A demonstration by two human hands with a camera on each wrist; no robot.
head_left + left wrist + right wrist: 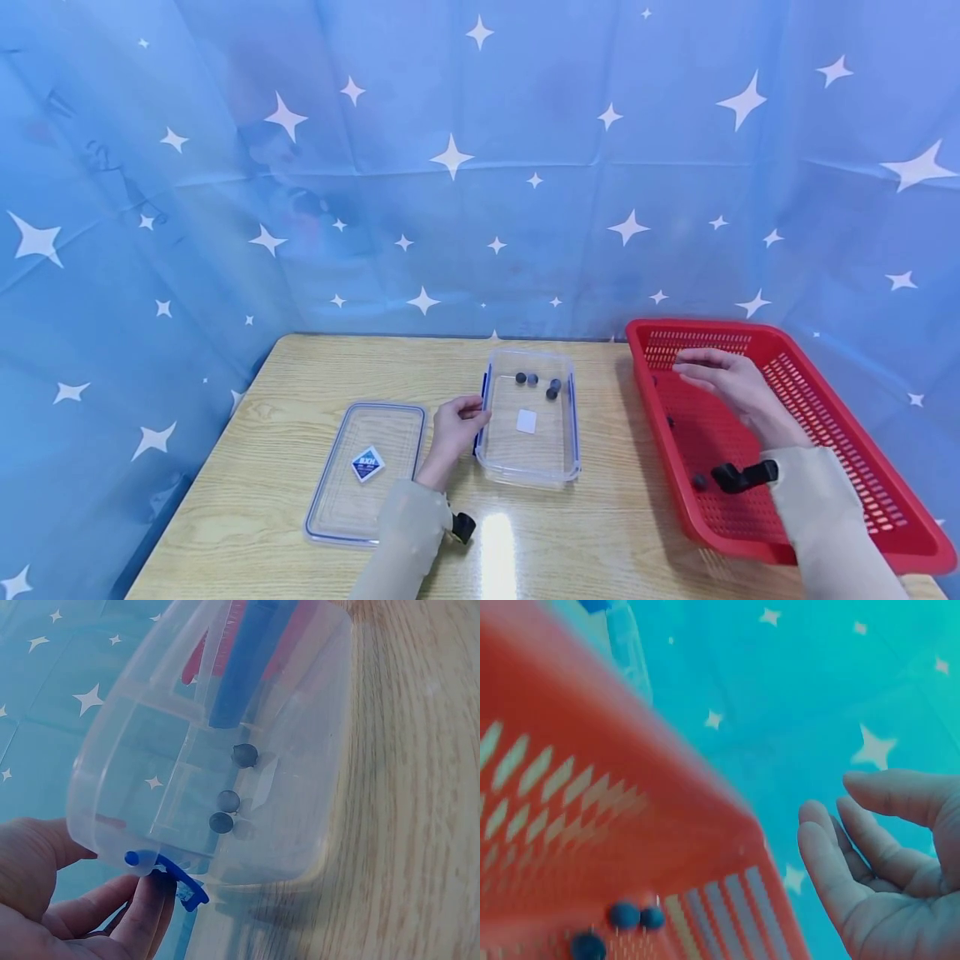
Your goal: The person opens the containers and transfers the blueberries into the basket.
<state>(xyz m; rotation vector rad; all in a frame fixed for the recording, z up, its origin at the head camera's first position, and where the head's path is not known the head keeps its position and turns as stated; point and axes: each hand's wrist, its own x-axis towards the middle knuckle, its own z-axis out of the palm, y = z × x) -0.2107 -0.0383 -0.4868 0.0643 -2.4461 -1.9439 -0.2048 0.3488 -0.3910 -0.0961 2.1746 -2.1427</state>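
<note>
My left hand (456, 429) is at the left side of a clear plastic food container (517, 454) with blue latches. In the left wrist view its thumb lies over the wall and its fingers sit beneath the blue latch (182, 880), pinching the rim. Several blueberries (552, 393) lie on the container's floor, mostly at its far end. My right hand (738, 396) hovers over the red basket (693, 517), fingers loosely bent and holding nothing. More blueberries (624, 915) lie on the basket's floor.
The clear lid (337, 479), edged in blue with a diamond label, lies flat left of the container. A blue curtain (525, 208) with white stars hangs behind the wooden table (600, 533). The basket stands at the table's right side, its slotted walls higher than the container.
</note>
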